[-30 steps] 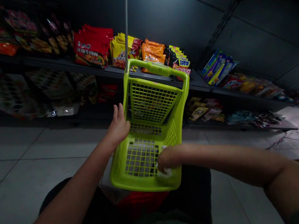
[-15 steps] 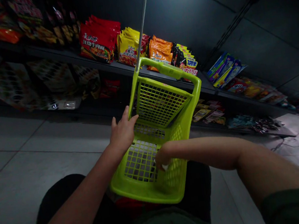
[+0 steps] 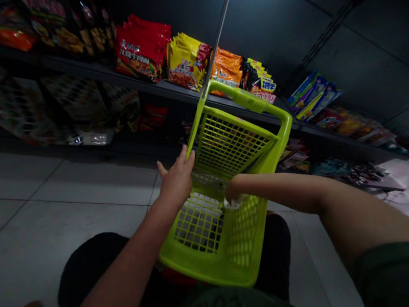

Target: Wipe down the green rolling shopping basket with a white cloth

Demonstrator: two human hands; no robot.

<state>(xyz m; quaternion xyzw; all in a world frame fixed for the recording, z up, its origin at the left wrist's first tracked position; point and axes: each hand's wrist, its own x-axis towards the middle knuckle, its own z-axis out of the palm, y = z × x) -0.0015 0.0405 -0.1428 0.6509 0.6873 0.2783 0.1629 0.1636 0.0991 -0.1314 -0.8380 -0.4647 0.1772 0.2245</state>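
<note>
A green plastic basket hangs in the middle. The left hand is spread wide at its rim, at 9 o'clock. The right hand, from 3 o'clock, pinches a small white thing. Snack packets sit on the shelf at 12 o'clock.

Along the top of the frame runs a long dark metal shelf stocked with bright packets. Left of center sit red instant-noodle packets, followed by yellow packets and an orange packet. Blue and green boxes lie further along at the right. Patterned packets fill a lower shelf at the left. Dark wall panels fill the upper right, and grey floor tiles spread across the left.
</note>
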